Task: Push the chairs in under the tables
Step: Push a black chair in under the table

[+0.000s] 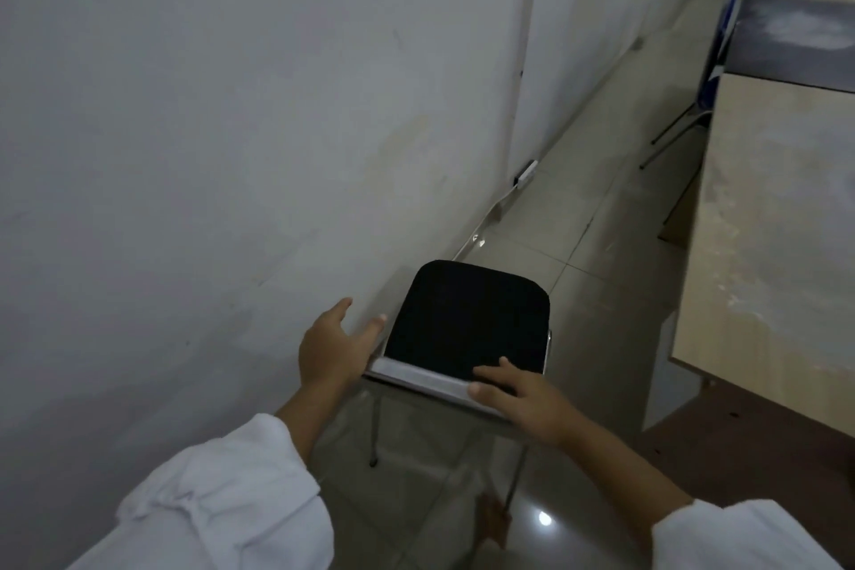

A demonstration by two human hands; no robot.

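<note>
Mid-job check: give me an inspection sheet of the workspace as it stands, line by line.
Surface: glossy tiled floor, with light glare near the bottom edge.
Job's things: black-seated chair stands in the aisle by the wall, not under the table; blue chair farther on stands close against the table row.
Clutter: nothing seen.
Hands: left hand has straight fingers at the chair's left rear corner; right hand lies flat on its rear edge.
Cables: white cable runs along the foot of the wall to a small white box.
Surroundings: white wall on the left, tables along the right.
</note>
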